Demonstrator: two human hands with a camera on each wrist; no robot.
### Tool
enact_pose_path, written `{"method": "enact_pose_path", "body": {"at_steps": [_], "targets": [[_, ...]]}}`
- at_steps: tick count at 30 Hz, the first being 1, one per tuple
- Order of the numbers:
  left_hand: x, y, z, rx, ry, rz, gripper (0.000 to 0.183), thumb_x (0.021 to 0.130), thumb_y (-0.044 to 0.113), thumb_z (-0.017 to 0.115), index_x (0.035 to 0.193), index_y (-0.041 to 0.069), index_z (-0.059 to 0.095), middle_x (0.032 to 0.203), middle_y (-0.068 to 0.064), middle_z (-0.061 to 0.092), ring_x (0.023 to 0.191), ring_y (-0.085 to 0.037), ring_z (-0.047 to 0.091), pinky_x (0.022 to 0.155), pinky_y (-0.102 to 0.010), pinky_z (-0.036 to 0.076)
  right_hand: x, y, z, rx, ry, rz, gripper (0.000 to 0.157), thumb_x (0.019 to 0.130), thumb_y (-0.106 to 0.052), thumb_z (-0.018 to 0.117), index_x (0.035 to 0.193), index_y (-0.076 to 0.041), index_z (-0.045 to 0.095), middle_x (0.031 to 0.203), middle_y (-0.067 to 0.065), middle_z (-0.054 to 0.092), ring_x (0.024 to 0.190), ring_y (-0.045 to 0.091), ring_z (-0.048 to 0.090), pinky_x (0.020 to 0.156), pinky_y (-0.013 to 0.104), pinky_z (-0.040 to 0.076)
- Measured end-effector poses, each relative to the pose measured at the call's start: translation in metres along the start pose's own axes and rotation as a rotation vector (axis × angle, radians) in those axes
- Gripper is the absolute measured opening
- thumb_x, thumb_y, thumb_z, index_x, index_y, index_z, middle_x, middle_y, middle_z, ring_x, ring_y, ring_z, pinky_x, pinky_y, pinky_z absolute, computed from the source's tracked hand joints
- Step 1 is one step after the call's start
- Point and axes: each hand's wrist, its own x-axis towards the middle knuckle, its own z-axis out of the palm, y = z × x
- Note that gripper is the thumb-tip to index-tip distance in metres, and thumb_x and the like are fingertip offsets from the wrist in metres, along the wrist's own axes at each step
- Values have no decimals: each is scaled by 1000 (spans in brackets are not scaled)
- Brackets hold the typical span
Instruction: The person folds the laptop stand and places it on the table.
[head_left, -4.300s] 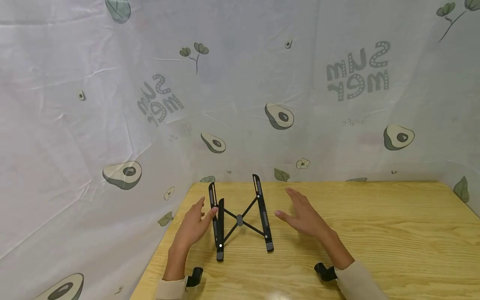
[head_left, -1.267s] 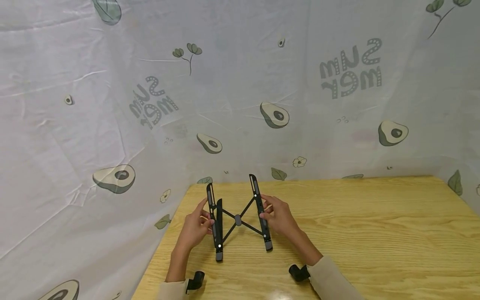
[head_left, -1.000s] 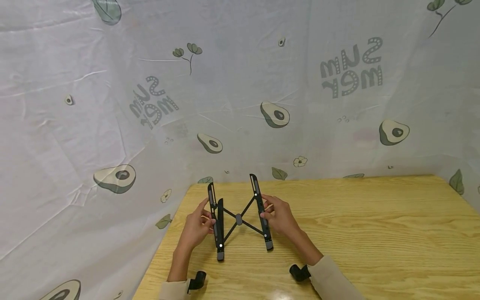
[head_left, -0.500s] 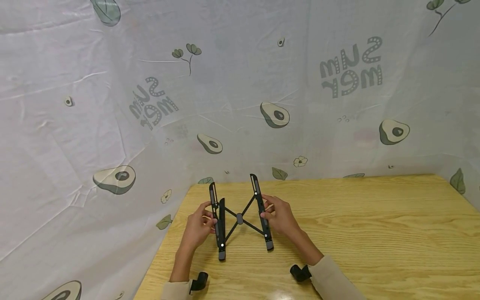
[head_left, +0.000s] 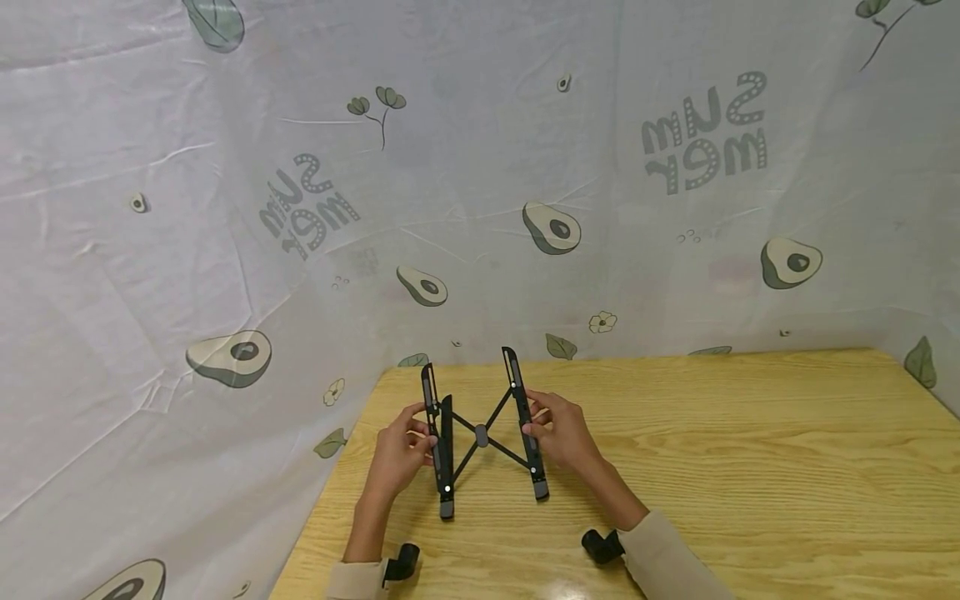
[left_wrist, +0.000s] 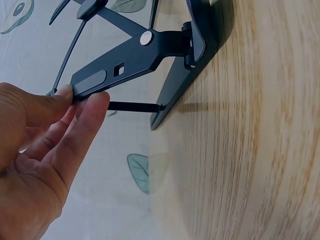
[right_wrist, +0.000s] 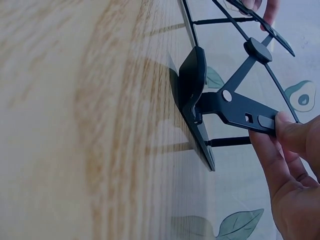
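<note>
A black folding laptop stand [head_left: 482,435] stands unfolded on the table, its crossed struts meeting at a grey hub. My left hand [head_left: 396,457] pinches the stand's left rail between thumb and fingers. On the other side, my right hand [head_left: 564,432] grips the right rail the same way. In the left wrist view, the thumb and fingertips hold the raised end of a rail [left_wrist: 115,65], near its grey pad. The right wrist view has the other rail [right_wrist: 242,112] pinched at its padded end, with the base leg [right_wrist: 202,145] resting on the wood.
The wooden table [head_left: 720,467] stretches off to the right. Behind it and along the left hangs a pale curtain [head_left: 465,167] printed with avocados and leaves. Black wrist mounts [head_left: 602,547] jut from both beige sleeves.
Both hands, apart from the laptop stand at first, have come in and taken hold of its two rails. Over the last second the left rail has shifted slightly rightward, towards the other.
</note>
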Motion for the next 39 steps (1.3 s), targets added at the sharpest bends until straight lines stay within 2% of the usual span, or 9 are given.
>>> {"method": "enact_pose_path", "body": {"at_steps": [8,15,33,39], "targets": [[0,-1,2,7,9,21,62,95,-15,69,153,2,53,101,-18,68,79,-22,76,66,-46,68,0,1,0,3,1,1,60,90,10,79,146,-3,66,104,11,69,90,22,76,70,26,64],[1,4,6,15,-1,8,63,96,-15,69,154,1,52,102,-18,68,82,-24,77,68,-46,69,0,1,-3,24,-8,15,61,91,9,79,148,-4,64,107,13,70,91,21,76,68,23,61],[-5,3,4,31,10,9,63,97,-12,70,155,2,51,102,-17,67,80,-18,75,68,-43,69,-1,-1,2,32,-19,-6,60,91,11,78,148,-1,63,107,14,70,92,24,77,69,23,62],[-3,4,10,9,-5,6,63,97,-12,69,156,2,51,103,-19,67,83,-23,76,69,-44,69,-2,1,-1,22,-14,-6,60,91,11,78,148,-1,63,107,14,70,92,24,77,69,24,63]]}}
